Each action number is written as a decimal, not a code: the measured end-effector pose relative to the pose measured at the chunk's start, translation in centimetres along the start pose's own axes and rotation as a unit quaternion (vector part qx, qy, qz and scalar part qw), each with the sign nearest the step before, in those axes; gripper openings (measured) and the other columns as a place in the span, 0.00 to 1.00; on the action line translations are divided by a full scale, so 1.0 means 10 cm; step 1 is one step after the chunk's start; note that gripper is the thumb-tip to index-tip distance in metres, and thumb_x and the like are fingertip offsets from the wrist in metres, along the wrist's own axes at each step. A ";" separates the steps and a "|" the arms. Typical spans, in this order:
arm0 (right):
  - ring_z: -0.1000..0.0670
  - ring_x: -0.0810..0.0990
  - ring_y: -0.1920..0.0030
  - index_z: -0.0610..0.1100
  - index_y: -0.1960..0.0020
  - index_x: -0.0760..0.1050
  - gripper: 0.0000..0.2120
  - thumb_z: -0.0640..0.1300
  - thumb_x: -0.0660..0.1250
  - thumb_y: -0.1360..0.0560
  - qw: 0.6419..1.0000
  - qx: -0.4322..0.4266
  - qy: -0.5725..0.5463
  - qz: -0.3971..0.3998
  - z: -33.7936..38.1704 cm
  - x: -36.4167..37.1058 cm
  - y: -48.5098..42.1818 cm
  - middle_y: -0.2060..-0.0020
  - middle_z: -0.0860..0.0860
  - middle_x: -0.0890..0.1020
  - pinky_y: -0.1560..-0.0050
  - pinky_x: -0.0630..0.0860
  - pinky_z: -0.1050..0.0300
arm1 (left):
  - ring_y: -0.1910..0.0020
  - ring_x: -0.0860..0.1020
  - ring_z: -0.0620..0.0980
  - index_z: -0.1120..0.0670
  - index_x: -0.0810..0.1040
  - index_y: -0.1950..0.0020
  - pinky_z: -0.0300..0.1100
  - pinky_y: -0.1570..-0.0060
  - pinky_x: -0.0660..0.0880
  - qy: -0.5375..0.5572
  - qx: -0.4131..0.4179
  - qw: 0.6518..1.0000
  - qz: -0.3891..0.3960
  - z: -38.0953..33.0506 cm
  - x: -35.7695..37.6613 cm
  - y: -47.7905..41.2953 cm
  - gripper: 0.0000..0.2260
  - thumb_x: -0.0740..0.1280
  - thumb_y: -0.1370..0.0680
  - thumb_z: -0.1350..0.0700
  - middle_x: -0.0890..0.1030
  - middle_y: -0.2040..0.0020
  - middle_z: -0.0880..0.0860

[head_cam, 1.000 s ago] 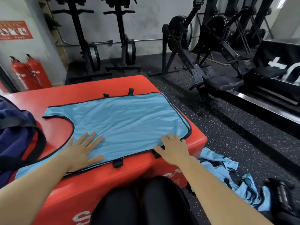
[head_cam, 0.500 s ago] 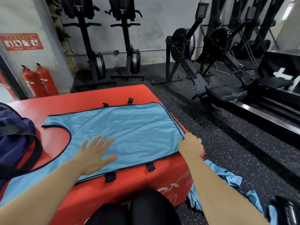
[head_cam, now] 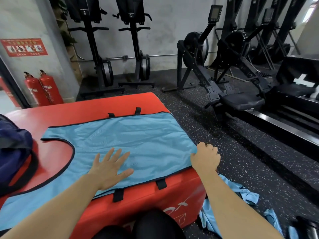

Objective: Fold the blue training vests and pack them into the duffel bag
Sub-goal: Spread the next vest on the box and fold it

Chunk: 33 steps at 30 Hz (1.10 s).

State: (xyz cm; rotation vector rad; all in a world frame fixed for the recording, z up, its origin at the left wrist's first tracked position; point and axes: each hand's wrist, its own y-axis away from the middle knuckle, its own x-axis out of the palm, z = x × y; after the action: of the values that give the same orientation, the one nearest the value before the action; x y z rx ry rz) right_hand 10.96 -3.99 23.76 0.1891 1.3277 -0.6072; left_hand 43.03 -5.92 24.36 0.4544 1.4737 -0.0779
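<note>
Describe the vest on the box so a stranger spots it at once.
Find the big red box on the gym floor. A light blue vest lies on top, left hand pressing it, right hand pinching its edge. It alone is spread flat; the other vests lie crumpled on the floor.

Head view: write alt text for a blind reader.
A light blue mesh training vest lies spread on a red padded box; the left hand presses flat on it while the right hand grips its right edge. A navy fabric duffel bag sits at left.

Two red fire extinguishers (head_cam: 50,88) stand near what look like rowers (head_cam: 195,47).
</note>
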 end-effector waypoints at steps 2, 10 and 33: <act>0.39 0.76 0.54 0.41 0.56 0.76 0.16 0.43 0.78 0.38 0.999 -0.037 -0.011 -0.027 0.08 0.02 -0.01 0.57 0.41 0.78 0.57 0.72 0.47 | 0.23 0.33 0.50 0.36 0.33 0.24 0.63 0.26 0.38 -0.001 -0.013 1.000 0.010 0.01 0.01 -0.01 0.48 0.29 0.43 0.19 0.36 0.21 0.46; 0.43 0.37 0.22 0.54 0.20 0.42 0.35 0.68 0.48 0.21 0.932 -0.267 0.044 0.239 0.61 0.14 0.03 0.21 0.46 0.40 0.25 0.38 0.39 | 0.23 0.32 0.51 0.33 0.30 0.26 0.69 0.30 0.39 0.003 -0.070 0.997 0.043 0.04 0.15 0.05 0.51 0.38 0.45 0.15 0.30 0.23 0.45; 0.45 0.57 0.26 0.52 0.25 0.59 0.26 0.61 0.53 0.20 0.904 -0.374 0.043 0.204 1.65 0.61 -0.75 0.26 0.45 0.60 0.31 0.59 0.43 | 0.33 0.65 0.51 0.42 0.67 0.34 0.54 0.39 0.66 0.047 -0.103 0.991 -0.065 0.51 -0.37 -1.22 0.25 0.59 0.26 0.31 0.67 0.33 0.47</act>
State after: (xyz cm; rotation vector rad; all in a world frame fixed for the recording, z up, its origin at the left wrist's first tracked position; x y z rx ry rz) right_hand 21.82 -19.78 23.69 -0.1400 1.4639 0.2886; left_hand 43.50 -19.63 25.10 0.1965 1.5855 -0.0074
